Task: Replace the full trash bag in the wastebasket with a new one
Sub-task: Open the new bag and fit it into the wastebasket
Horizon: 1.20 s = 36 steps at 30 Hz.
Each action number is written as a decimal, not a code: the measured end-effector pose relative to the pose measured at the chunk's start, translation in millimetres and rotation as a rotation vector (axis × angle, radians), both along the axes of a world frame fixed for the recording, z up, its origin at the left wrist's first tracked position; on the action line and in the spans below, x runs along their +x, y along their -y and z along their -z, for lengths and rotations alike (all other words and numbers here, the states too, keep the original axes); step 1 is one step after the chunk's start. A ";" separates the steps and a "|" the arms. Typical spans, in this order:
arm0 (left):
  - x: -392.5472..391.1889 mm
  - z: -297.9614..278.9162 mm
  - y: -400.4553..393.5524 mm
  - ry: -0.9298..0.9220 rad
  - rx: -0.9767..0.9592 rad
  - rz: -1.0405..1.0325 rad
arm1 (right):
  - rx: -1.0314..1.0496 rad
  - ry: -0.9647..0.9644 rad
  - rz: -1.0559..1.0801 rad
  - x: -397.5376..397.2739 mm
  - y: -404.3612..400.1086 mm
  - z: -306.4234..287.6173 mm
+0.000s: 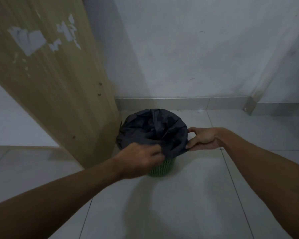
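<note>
Head view: left hand (141,159) and right hand (201,139) both pinch the black trash bag (152,128) at the green wastebasket (162,169) rim near the floor's wall corner; recommend even pulling.

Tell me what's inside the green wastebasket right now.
A dark trash bag lines the green wastebasket, its edge folded over the rim. The left hand and right hand grip that edge. Whatever lies within the bag is hidden by its folds.

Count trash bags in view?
1. The dark trash bag lines the green wastebasket; left hand grips its near edge, right hand its right edge. No spare bag in view.
</note>
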<state>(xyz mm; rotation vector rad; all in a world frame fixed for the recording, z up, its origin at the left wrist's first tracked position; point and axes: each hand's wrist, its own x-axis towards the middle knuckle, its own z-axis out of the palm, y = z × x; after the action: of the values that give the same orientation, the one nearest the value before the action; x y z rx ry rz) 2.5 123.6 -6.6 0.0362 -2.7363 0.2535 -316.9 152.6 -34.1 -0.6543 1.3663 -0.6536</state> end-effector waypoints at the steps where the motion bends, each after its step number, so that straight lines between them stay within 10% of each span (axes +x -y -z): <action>1: 6.4 10.9 -2.5 0.034 -0.036 0.036 | -0.012 -0.006 -0.008 2.8 3.0 4.9; 7: 50.4 53.4 13.0 0.228 0.129 -0.095 | 0.046 -0.144 -0.034 11.9 7.8 19.4; 10: 65.0 33.5 27.2 0.032 0.220 -0.245 | 0.128 -0.282 -0.191 -2.6 12.9 -19.0; 15: 60.2 -6.6 48.0 -0.402 0.505 -0.689 | -0.373 -1.123 0.000 -12.6 52.1 -108.0; 21: 6.9 -6.6 84.4 -0.292 1.053 -0.901 | -0.433 -0.887 -0.539 97.7 75.8 -76.4; 30: -7.1 14.8 80.4 0.236 0.550 -1.036 | -0.279 -1.589 -0.923 136.6 83.3 -9.7; 33: -18.1 6.7 81.1 0.076 0.147 -0.652 | -0.479 -1.553 -0.797 136.0 85.5 3.5; 36: -22.8 2.0 90.5 0.345 0.365 -0.588 | -0.434 -1.359 -0.821 132.0 81.5 6.0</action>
<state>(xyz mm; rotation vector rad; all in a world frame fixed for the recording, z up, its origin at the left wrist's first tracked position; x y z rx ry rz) -20.3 33.1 -8.7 0.9859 -3.0058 -0.1004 -184.9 71.0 -40.1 -2.0985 1.9080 0.3137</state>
